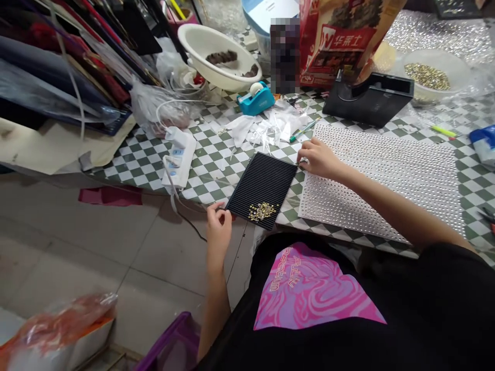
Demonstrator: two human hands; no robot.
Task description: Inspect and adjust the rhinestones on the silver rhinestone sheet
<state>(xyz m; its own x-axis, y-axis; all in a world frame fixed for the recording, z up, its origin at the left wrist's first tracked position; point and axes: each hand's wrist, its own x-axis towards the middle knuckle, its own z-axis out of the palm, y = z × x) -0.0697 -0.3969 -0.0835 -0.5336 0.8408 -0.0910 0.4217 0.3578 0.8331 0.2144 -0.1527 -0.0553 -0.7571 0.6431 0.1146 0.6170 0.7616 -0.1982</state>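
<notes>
A black ridged tray point(263, 180) juts over the table's front edge, tilted in the view. A small heap of gold rhinestones point(263, 212) lies in its near end. My left hand point(218, 224) is closed on the tray's near left corner, thumb and fingers pinched together. At the far right corner, my right hand point(320, 158) has its fingertips pinched at the tray's rim. Beneath my right forearm lies a white sheet point(371, 180) covered in rows of small shiny stones.
A power strip point(180, 157) with cables sits left of the tray. Behind are crumpled white scraps point(270, 126), a blue tape dispenser point(257, 99), a black tape dispenser point(371, 98), a white basin point(216, 77) and a bowl of gold stones point(429, 77).
</notes>
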